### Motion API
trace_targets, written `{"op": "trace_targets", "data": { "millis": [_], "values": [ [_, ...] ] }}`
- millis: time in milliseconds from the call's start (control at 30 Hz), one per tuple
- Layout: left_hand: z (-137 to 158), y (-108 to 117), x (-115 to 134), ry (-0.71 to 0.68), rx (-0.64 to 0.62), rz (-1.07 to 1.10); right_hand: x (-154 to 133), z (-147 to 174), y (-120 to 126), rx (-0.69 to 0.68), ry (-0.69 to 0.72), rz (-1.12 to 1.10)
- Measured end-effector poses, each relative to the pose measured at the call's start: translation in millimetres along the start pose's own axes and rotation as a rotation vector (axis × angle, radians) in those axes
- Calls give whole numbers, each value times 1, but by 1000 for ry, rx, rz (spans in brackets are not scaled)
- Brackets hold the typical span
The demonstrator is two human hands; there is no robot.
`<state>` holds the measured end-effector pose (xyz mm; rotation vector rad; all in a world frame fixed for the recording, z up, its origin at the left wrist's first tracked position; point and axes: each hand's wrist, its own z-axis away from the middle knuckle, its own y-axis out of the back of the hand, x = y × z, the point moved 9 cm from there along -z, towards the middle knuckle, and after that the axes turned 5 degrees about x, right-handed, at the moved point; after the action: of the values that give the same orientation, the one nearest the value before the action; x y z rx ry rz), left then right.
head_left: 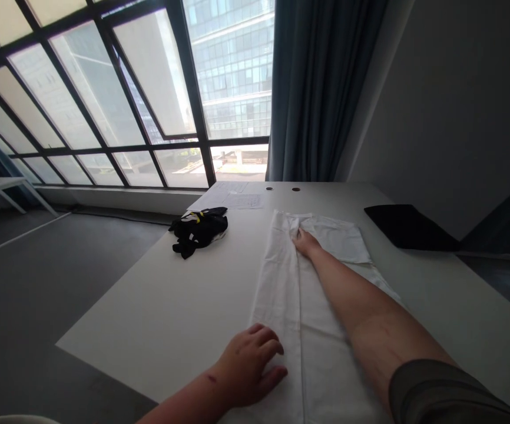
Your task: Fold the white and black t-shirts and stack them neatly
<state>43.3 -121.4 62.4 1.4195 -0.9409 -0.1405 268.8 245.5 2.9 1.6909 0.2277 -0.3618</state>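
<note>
A long white garment (277,294) lies spread lengthwise on the white table, with a long seam or edge running down it and a folded part at its far right. I cannot make out exactly what kind of garment it is. My right hand (307,243) reaches far forward and pinches the fabric near its far end, where the cloth bunches up a little. Closer to me, my left hand (255,365) is over the near left side of the garment. Its fingers are loosely curved, with the thumb apart from them, and nothing is held.
On the table (149,330), a crumpled black cloth bundle (202,229) with a yellow strip lies at the left. Papers (241,200) rest at the far edge near two round holes. A flat black object (407,227) sits at the right. Behind are windows and a blue curtain (321,88).
</note>
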Motion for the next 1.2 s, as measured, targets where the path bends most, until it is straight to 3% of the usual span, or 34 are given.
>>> {"op": "trace_targets", "data": {
  "millis": [100, 267, 400, 500, 633, 767, 933, 1000, 1067, 1133, 1200],
  "values": [
    [-1, -19, -16, 32, -3, -67, -1, 8, -7, 55, 42, 3],
    [7, -39, -28, 22, -117, -107, -6, 10, -16, 68, 130, 89],
    [11, -31, -26, -25, -129, -97, -2, -5, -20, 33, 72, 100],
    [2, -19, -32, 11, -59, -46, -3, -25, -15, 39, -12, 119],
    [-30, -5, -58, 122, 54, -40, -18, -47, -16, 50, -7, 139],
    [-65, -5, -83, 144, 37, -101, -14, -55, -42, -61, -76, 161],
    [-75, -11, -104, 249, 37, -116, -5, -63, -52, -115, -205, 184],
    [-74, -13, -105, 250, 40, -104, -16, -69, -47, -77, -166, 231],
    [-72, -16, -105, 241, 33, -91, -39, -76, -47, -61, -32, 264],
    [-72, -18, -105, 230, 24, -85, -63, -82, -56, -106, 110, 257],
    [-72, -18, -106, 222, 23, -87, -78, -88, -66, -165, 162, 240]
  ]
}}
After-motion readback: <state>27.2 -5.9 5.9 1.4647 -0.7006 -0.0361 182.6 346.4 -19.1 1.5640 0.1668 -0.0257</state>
